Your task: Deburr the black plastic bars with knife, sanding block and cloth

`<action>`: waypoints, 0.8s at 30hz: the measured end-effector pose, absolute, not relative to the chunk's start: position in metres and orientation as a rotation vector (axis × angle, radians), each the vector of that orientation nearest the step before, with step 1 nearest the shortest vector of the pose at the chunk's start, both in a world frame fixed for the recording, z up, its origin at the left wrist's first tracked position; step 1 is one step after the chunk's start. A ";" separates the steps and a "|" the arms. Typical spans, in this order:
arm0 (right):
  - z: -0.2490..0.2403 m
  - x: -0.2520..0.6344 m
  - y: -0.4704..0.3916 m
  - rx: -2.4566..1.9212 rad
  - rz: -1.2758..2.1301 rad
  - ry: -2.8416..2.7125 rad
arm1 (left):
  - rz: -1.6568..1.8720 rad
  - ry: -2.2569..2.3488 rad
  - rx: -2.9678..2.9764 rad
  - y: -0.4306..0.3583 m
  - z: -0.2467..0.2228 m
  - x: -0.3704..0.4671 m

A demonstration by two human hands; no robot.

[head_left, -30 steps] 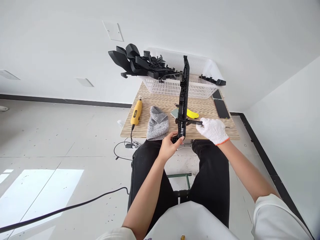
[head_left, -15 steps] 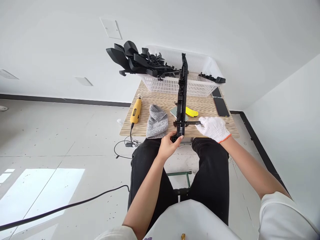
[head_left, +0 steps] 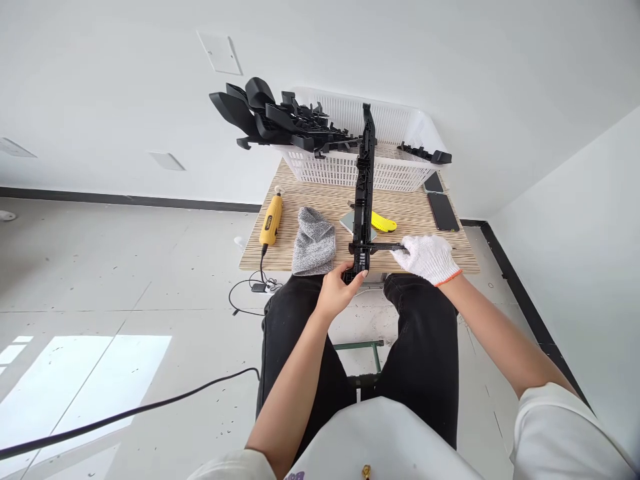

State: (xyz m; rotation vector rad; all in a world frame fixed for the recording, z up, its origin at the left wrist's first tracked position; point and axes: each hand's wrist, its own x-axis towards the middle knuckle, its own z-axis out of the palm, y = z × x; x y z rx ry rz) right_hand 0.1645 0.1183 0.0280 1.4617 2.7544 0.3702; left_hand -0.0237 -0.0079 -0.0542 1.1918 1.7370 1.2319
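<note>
My bare left hand (head_left: 340, 290) grips the near end of a long black plastic part (head_left: 363, 180), thumb on its right side and fingers on its left. The part stands out away from me over the table, ribbed and clipped along its length. In a white knit glove with an orange cuff, my right hand (head_left: 425, 259) is closed on a thin dark bar (head_left: 384, 247). That bar lies crosswise against the part, just beyond my left hand, its far tip showing on the left side. Whether the bar is a separate tool or belongs to the part, I cannot tell.
A white plastic basket (head_left: 330, 172) at the back holds several black plastic parts (head_left: 285, 120). On the wood-grain table (head_left: 300, 187) lie a yellow rotary tool (head_left: 271, 220), a grey knit glove (head_left: 314, 243), a yellow-handled cutter (head_left: 383, 222) and a phone (head_left: 443, 212).
My right hand and the thin dark bar have shifted very slightly to the right. The left hand keeps its hold on the black plastic part, and the view has moved a little.
</note>
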 end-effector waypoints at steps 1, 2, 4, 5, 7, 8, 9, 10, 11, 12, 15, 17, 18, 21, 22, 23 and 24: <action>0.027 0.165 0.119 1.456 0.380 2.763 | 1.234 1.740 1.201 -0.008 -0.054 -0.024; 0.026 0.166 0.119 1.453 0.391 2.771 | 1.232 1.743 1.210 -0.008 -0.055 -0.024; 0.024 0.167 0.120 1.451 0.411 2.777 | 1.226 1.750 1.221 -0.007 -0.055 -0.024; 0.024 0.167 0.120 1.452 0.418 2.778 | 1.222 1.753 1.225 -0.007 -0.055 -0.024; 0.023 0.168 0.120 1.456 0.427 2.774 | 1.230 1.748 1.237 -0.007 -0.056 -0.025; 0.023 0.167 0.121 1.462 0.429 2.771 | 1.241 1.742 1.246 -0.007 -0.056 -0.025; 0.023 0.167 0.121 1.470 0.430 2.770 | 1.251 1.737 1.256 -0.006 -0.056 -0.025; 0.023 0.167 0.121 1.480 0.433 2.771 | 1.256 1.734 1.264 -0.006 -0.057 -0.025; 0.024 0.167 0.120 1.488 0.434 2.776 | 1.258 1.734 1.270 -0.006 -0.057 -0.025; 0.024 0.166 0.120 1.494 0.432 2.782 | 1.255 1.735 1.274 -0.006 -0.057 -0.025; 0.023 0.166 0.119 1.492 0.414 2.798 | 1.241 1.736 1.284 -0.006 -0.057 -0.025; 0.023 0.166 0.119 1.492 0.415 2.802 | 1.247 1.733 1.296 -0.007 -0.057 -0.025; 0.023 0.166 0.119 1.493 0.422 2.806 | 1.246 1.734 1.299 -0.007 -0.057 -0.025; 0.027 0.168 0.122 1.541 0.467 2.820 | 1.220 1.743 1.291 -0.008 -0.057 -0.025; 0.031 0.168 0.125 1.574 0.494 2.823 | 1.210 1.746 1.287 -0.008 -0.057 -0.024; 0.035 0.168 0.128 1.612 0.530 2.823 | 1.200 1.748 1.287 -0.008 -0.058 -0.024; 0.040 0.168 0.132 1.647 0.573 2.825 | 1.195 1.751 1.288 -0.008 -0.058 -0.024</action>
